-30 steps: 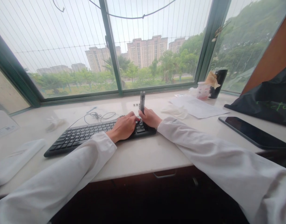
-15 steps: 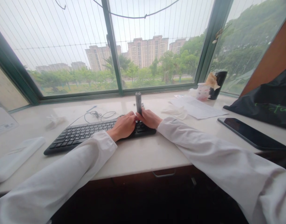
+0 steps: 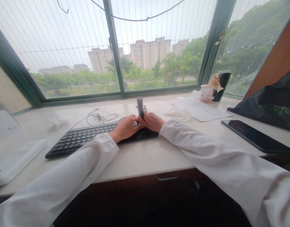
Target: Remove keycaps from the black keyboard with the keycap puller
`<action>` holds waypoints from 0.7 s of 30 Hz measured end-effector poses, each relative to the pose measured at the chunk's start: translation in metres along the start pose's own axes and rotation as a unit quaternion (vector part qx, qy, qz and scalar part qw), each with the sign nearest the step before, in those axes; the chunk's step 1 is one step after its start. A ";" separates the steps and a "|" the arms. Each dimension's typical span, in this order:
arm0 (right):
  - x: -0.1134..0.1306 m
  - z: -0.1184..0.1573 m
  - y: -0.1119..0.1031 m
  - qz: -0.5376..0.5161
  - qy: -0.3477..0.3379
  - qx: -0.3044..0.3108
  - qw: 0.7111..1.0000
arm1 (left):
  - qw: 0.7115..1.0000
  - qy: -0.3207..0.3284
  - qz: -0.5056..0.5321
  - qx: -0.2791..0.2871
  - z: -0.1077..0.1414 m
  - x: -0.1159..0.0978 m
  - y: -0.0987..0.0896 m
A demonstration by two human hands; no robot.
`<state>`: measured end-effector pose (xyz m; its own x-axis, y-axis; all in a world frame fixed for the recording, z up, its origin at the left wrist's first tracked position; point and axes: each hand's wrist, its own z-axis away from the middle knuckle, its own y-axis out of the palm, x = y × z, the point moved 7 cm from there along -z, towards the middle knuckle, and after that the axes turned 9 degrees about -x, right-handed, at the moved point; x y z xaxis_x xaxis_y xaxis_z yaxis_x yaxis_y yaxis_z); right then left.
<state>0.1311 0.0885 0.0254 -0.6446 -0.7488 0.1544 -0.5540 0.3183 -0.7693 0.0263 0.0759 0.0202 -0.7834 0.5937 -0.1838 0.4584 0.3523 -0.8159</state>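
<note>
Grey metal cylinder (image 3: 140,105), long axis near upright, free end pointing up, lower end held closed between left hand (image 3: 127,127) and right hand (image 3: 151,121), above black keyboard (image 3: 88,139)

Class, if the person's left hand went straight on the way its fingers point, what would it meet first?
The upright grey cylinder, already at the fingertips of the left hand; the right hand lies beyond, though depth is unclear.

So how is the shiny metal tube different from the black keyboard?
The metal tube stands upright, but the black keyboard lies flat. The tube is narrow and silvery; the keyboard is wide, black and covered in keys. Both are right by the left hand and right hand.
</note>
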 end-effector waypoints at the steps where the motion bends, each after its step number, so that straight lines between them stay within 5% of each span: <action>1: 0.001 0.000 0.000 0.008 -0.001 0.002 1.000 | 1.000 -0.003 0.009 0.001 0.000 0.001 0.000; 15: 0.001 0.000 0.000 0.027 -0.008 -0.003 1.000 | 0.999 -0.021 0.033 -0.012 -0.003 0.005 0.001; 21: 0.007 -0.001 -0.003 0.007 -0.028 -0.052 0.998 | 0.999 -0.021 0.032 -0.019 -0.004 0.006 0.003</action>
<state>0.1283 0.0829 0.0292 -0.6236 -0.7744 0.1069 -0.5990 0.3855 -0.7018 0.0247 0.0829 0.0191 -0.7687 0.5849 -0.2589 0.5228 0.3415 -0.7810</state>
